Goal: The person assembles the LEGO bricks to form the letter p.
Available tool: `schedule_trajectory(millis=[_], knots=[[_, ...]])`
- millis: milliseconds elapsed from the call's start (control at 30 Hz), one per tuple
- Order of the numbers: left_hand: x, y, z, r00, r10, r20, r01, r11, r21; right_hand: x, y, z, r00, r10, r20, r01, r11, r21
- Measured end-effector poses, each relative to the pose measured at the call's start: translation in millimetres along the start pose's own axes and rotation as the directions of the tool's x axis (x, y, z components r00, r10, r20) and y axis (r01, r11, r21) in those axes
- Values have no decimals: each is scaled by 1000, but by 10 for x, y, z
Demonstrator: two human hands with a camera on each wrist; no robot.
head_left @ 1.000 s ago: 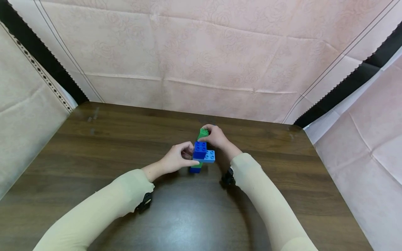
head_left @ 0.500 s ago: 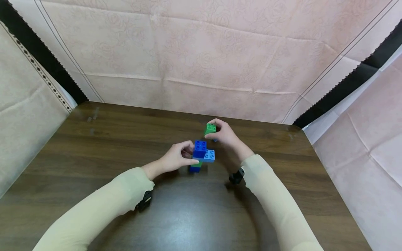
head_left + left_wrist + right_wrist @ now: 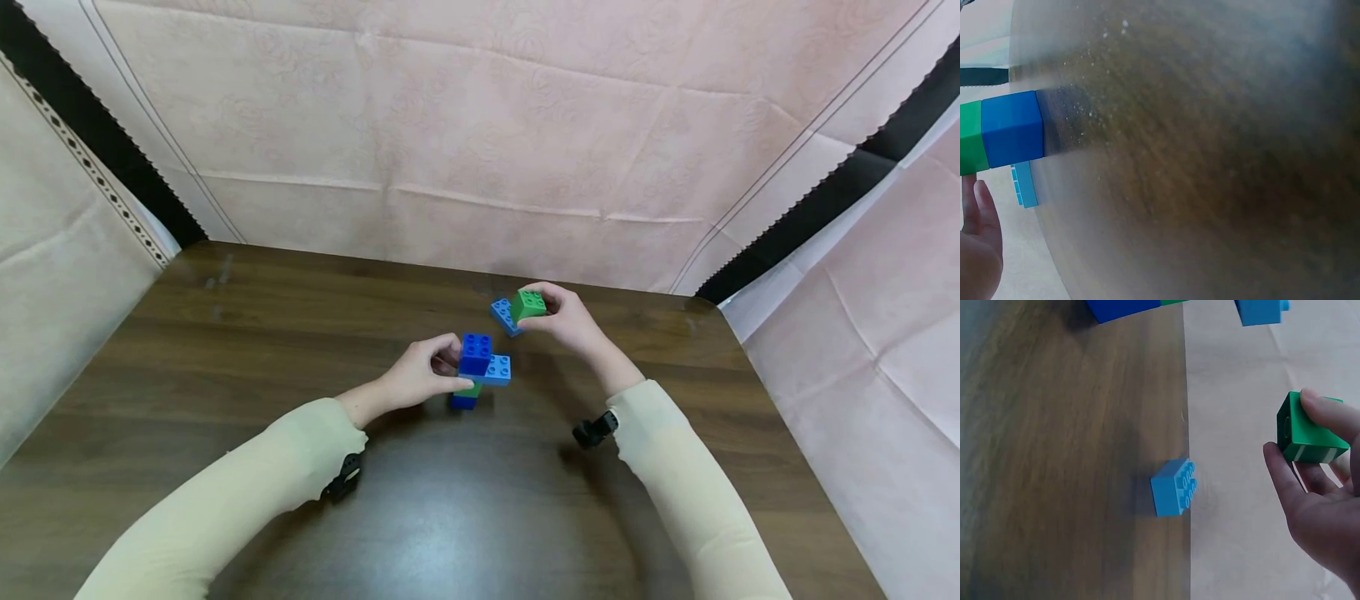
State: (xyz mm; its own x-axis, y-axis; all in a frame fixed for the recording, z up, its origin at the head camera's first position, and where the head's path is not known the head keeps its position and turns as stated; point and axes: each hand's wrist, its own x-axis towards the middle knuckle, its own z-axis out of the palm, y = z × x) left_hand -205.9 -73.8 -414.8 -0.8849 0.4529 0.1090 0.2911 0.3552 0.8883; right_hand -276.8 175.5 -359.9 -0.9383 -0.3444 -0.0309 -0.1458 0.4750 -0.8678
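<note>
Our left hand (image 3: 420, 374) keeps its pinch on the stack (image 3: 474, 360), thumb on the near side and fingers curled behind. Within and just right of that grip, we see a dark blue brick on top, a light blue crosspiece (image 3: 498, 370) jutting rightward under it, then green, then dark blue at the foot, which seems to stand on the table. Farther out, beyond the grip, a loose light blue brick (image 3: 502, 312) lies studs up; a half second ago it was mostly hidden by our right-hand grip. The green brick (image 3: 529, 304) has shifted rightward, away from the stack, clamped between thumb and fingers of our right hand (image 3: 572, 319), the loose brick just left of it. We judge this leaves the green piece unjoined, with room to reach the loose one. Beneath both grips spreads the dark wood-grain table (image 3: 262, 350); beyond them hangs creased pale pink cloth (image 3: 480, 150), with black strips (image 3: 97, 125) at either side.
</note>
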Motion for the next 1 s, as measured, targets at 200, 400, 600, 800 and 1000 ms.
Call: schedule_trajectory(millis=[200, 400, 600, 800, 1000], knots=[[20, 3, 1, 1000, -3, -1, 3, 1000, 4, -112, -32, -56, 1000, 4, 7, -4, 1000, -10], [32, -14, -2, 1000, 6, -1, -6, 1000, 13, -197, -64, -69, 1000, 15, 23, -15, 1000, -1], [41, -17, -1, 1000, 2, 4, -2, 1000, 15, -260, -65, -78, 999, -8, 42, 7, 1000, 18], [30, -10, -2, 1000, 5, 3, -5, 1000, 12, -338, -91, -57, 997, -42, 70, 40, 999, 29], [33, -18, 0, 1000, 1, 2, -1, 1000, 11, -398, -102, -17, 991, -80, 110, 79, 997, 13]])
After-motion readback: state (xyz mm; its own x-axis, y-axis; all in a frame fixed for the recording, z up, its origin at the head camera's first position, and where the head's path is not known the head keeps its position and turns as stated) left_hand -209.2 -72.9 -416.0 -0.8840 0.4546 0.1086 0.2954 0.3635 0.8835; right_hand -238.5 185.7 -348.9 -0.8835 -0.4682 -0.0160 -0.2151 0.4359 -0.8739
